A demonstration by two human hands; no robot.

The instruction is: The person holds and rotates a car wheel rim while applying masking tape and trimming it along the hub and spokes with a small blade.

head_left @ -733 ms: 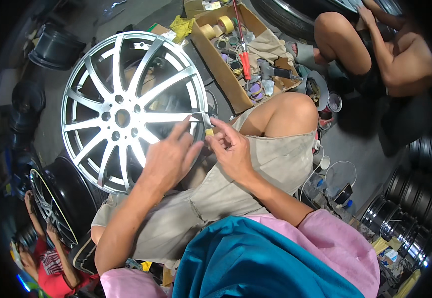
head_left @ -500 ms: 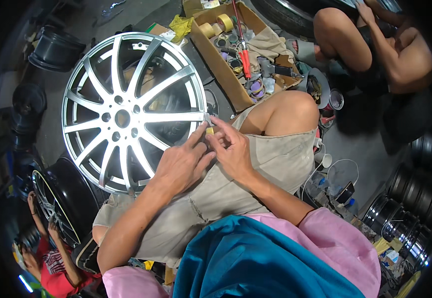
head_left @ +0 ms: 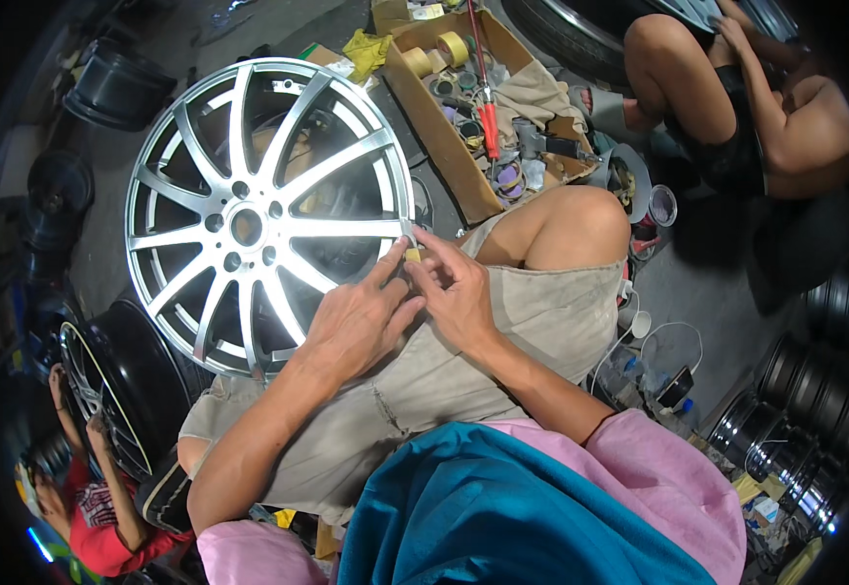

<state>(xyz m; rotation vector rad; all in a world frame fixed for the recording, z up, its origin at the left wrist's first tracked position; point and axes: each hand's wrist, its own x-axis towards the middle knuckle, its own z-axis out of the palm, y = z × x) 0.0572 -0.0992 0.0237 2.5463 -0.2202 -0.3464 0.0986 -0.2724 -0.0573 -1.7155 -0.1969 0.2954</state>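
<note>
A silver multi-spoke wheel rim (head_left: 246,228) stands tilted in front of my knees, its face toward me. My left hand (head_left: 358,317) reaches to its right edge, index finger stretched out and thumb apart. On the same edge, by the end of a spoke, my right hand (head_left: 458,297) presses with its index finger. Between the right thumb and fingers sits a small yellow piece (head_left: 412,254), perhaps tape; its kind is unclear. A small grey strip (head_left: 408,230) shows at the rim edge under the fingertips. Some right fingers are hidden.
Beyond my knee lies a cardboard box (head_left: 463,185) with tape rolls, a red-handled screwdriver (head_left: 490,127) and other tools. One person (head_left: 775,117) sits at upper right, another in a red shirt (head_left: 117,526) at lower left. Dark rims (head_left: 117,88) and stacked rims (head_left: 785,448) stand around.
The wheel rim and surroundings shift slightly in the picture. My fingers stay at the same spot on the rim's edge, in nearly the same pose.
</note>
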